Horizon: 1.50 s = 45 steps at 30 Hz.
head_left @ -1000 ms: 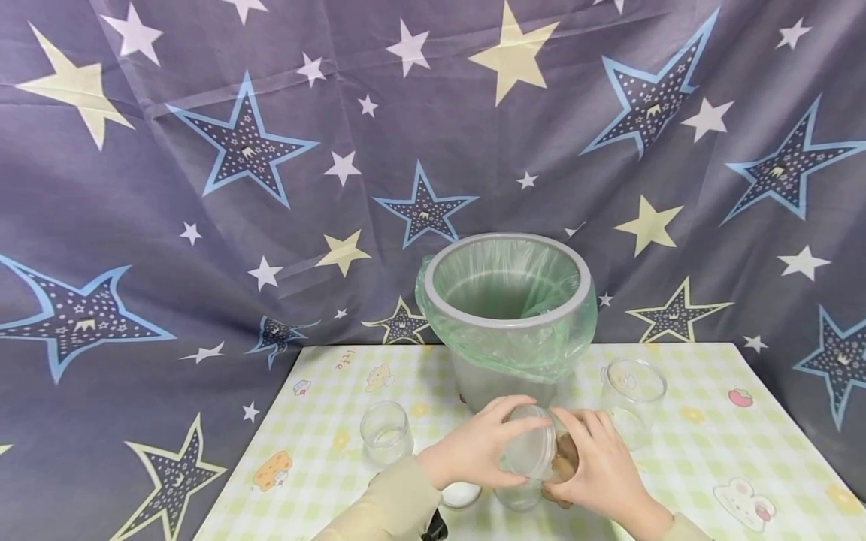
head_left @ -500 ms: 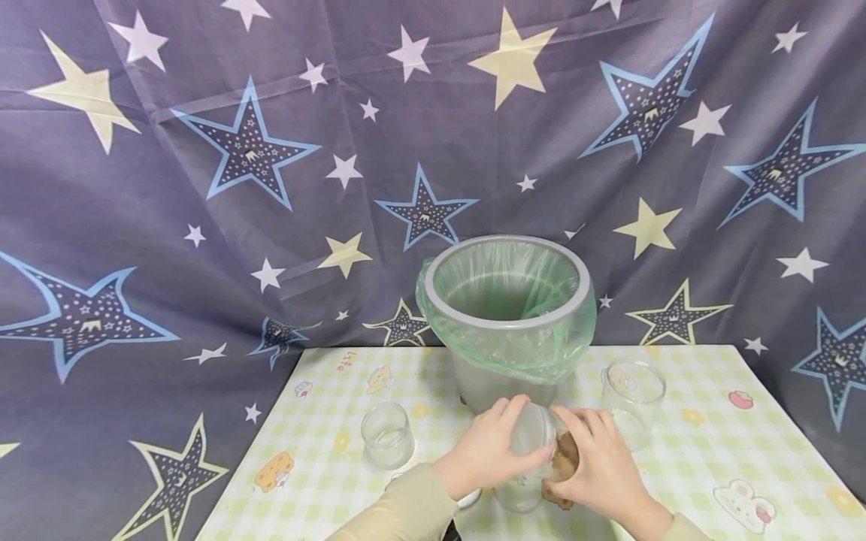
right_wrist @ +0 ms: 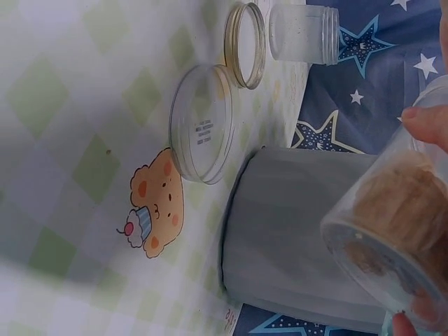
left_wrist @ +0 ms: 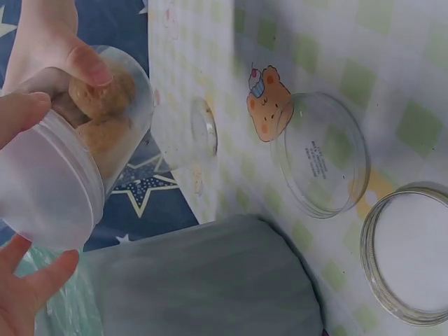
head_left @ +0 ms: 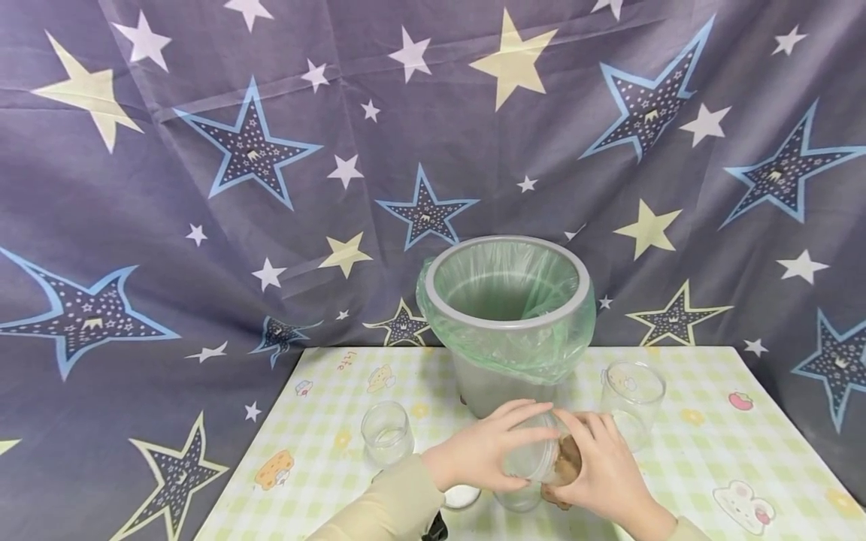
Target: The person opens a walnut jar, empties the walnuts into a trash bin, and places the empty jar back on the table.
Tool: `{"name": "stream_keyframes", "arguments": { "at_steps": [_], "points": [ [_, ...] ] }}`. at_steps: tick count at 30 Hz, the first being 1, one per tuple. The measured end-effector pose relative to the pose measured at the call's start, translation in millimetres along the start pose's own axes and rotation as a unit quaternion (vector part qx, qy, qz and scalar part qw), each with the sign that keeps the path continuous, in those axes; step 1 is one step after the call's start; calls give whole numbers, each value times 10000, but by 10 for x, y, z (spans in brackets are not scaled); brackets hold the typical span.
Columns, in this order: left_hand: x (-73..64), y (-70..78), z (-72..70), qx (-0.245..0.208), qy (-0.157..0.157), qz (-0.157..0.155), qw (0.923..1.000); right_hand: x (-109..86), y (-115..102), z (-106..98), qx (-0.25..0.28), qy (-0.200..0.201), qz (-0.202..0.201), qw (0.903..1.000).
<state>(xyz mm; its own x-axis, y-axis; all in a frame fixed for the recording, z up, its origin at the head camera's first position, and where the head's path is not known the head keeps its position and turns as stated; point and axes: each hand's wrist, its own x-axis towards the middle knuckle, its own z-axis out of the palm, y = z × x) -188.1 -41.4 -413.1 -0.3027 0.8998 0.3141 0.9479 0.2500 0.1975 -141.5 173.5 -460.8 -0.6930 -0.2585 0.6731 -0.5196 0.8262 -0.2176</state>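
Note:
Both hands hold one clear jar [left_wrist: 133,150] above the table, tilted on its side. Inside it are lumpy, round brown pieces [left_wrist: 105,91]. A frosted, translucent lid [left_wrist: 45,185] covers the jar's mouth. My left hand [head_left: 473,451] grips this lid, fingers and thumb spread around its rim. Wrapped about the jar's body is my right hand [head_left: 602,466], its thumb along the near side. On the table below lies a shallow clear dish-like disc [right_wrist: 201,129] with small print. Beside it is a gold-rimmed round lid [left_wrist: 411,255] with a white face.
A grey bin [head_left: 501,379] with a green liner bag [head_left: 521,353] stands just behind the hands. One clear jar [head_left: 387,436] is at the left, and a larger clear jar [head_left: 634,402] at the right. A checked cover [head_left: 325,458] lies on the table; a starry cloth [head_left: 223,248] hangs behind.
My left hand twisted around the lid half a second ago and is now turned back with its fingers spread over it. The right hand keeps the jar nearly still.

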Motion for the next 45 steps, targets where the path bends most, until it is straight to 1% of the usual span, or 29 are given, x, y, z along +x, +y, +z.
{"name": "stream_keyframes", "arguments": {
  "at_steps": [1,2,4,6,10,12,17,21,24,26,30,33,35,37,40,42,45],
  "points": [
    [-6,-5,-1,55,29,92,9999,-5,-1,1,21,-30,5,10000],
    [-9,-6,-2,19,92,145,9999,-9,-1,1,28,-59,12,10000],
    [-9,-5,0,30,223,157,9996,-14,4,-5,32,-81,9,10000],
    [0,-1,7,40,369,63,9993,-20,12,-19,27,-44,44,10000],
    [11,7,20,102,635,-247,9976,-29,34,-44,31,1,106,9999],
    [2,9,21,113,741,-340,9966,-27,39,-42,56,-6,92,9999],
    [-28,-2,27,63,763,-454,9960,-19,40,-8,120,27,27,9999],
    [-66,-6,34,-188,664,-616,9957,-37,36,16,165,93,2,9998],
    [-98,-5,44,-404,649,-745,9943,-56,36,12,219,129,92,9996],
    [-112,-7,57,-479,706,-778,9933,-67,40,-3,306,169,172,9992],
    [-134,-10,92,-461,902,-852,9912,-88,67,-44,477,213,295,9982],
    [-145,-11,136,-488,1002,-1023,9885,-107,103,-81,499,287,278,9980],
    [-144,-12,183,-610,1028,-1228,9852,-124,132,-106,487,350,306,9977],
    [-140,-7,246,-843,973,-1547,9795,-145,164,-133,495,411,397,9971],
    [-128,2,375,-1226,840,-2056,9673,-180,226,-168,595,465,694,9947],
    [-117,16,461,-1478,732,-2336,9582,-199,273,-192,713,527,880,9922],
    [-81,30,580,-1751,629,-2585,9479,-215,349,-227,831,662,998,9893]
  ]
}}
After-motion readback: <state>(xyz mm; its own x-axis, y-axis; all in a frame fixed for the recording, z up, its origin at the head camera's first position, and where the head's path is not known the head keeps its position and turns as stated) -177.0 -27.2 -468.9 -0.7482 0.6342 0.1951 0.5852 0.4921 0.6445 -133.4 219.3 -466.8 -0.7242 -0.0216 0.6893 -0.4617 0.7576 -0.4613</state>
